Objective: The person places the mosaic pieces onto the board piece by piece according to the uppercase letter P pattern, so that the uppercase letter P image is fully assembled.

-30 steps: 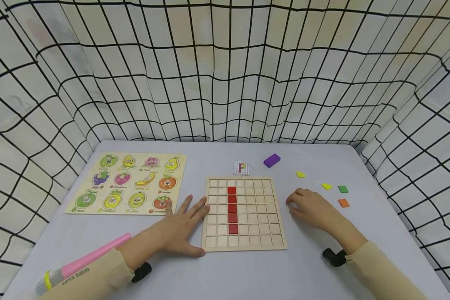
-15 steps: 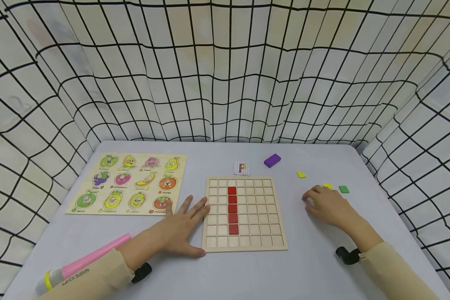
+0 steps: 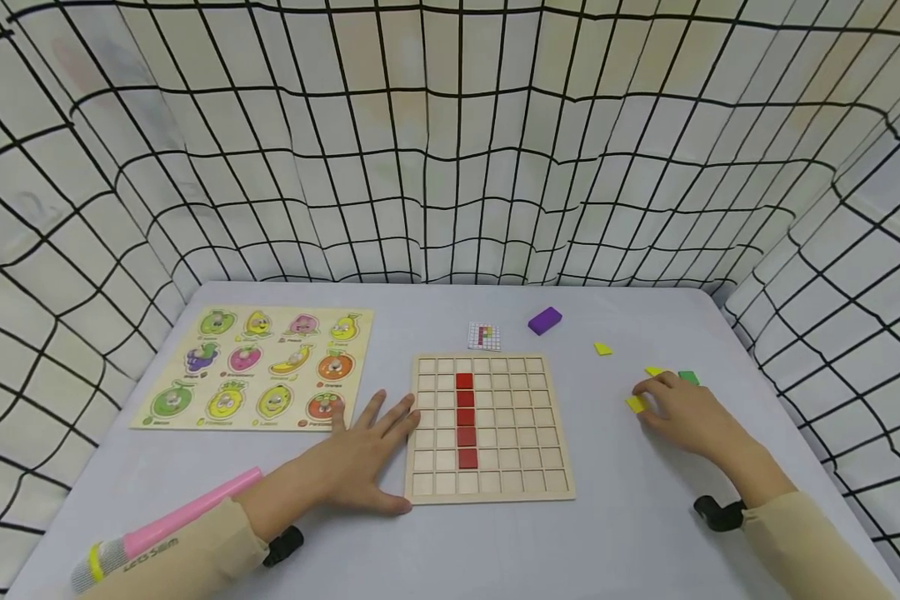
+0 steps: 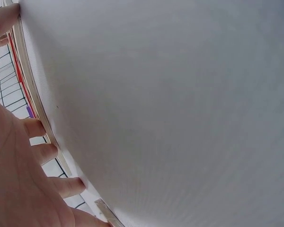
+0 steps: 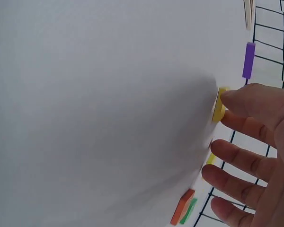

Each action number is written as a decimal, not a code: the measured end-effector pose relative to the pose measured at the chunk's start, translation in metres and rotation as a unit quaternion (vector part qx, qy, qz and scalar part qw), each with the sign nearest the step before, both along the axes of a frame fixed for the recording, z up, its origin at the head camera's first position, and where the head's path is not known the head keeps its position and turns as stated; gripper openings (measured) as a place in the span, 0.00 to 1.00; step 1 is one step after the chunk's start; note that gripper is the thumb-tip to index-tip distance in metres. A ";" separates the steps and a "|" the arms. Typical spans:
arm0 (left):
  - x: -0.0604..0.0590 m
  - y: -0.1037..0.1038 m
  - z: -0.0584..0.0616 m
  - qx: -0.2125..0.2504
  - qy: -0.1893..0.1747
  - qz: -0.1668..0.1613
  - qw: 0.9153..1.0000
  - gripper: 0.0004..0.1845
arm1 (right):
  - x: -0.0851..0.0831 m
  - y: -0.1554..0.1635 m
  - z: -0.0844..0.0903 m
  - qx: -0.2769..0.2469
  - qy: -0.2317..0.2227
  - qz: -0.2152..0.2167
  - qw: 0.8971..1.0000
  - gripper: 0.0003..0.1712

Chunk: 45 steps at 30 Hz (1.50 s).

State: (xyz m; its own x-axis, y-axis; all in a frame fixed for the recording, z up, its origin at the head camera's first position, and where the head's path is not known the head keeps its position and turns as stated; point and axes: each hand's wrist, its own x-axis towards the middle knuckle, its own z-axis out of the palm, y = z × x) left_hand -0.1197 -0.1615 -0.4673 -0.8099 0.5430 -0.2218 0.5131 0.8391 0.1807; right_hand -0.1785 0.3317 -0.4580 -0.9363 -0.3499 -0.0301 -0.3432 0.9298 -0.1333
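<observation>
Right hand at a yellow tile right of the grid board

Head view: left hand point(image 3: 360, 454) flat against the grid board point(image 3: 489, 427); right hand point(image 3: 682, 412) touches the yellow tile point(image 3: 635, 404) — fingers relaxed, nothing gripped.
Right wrist view: the tile looks thin, stiff, light — best pinched by its edges.

Illumination: bright, even, diffuse; no glare. Head view is sharp; grid lines bow at the edges. Right wrist view: soft shadow on the desk point(image 5: 109, 118) beneath the right hand point(image 5: 255, 156); close surfaces slightly blurred.
</observation>
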 end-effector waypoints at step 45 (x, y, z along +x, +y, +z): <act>0.001 -0.002 0.003 0.008 0.005 -0.004 1.000 0.63 | 0.007 0.052 0.003 -0.018 -0.025 -0.094 0.995 0.19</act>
State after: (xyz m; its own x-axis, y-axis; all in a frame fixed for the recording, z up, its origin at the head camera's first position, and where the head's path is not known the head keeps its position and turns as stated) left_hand -0.1190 -0.1636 -0.4646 -0.8080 0.5525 -0.2047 0.5213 0.8322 0.1886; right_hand -0.1712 0.3839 -0.4555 -0.9830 -0.1705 -0.0686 -0.1560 0.9714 -0.1792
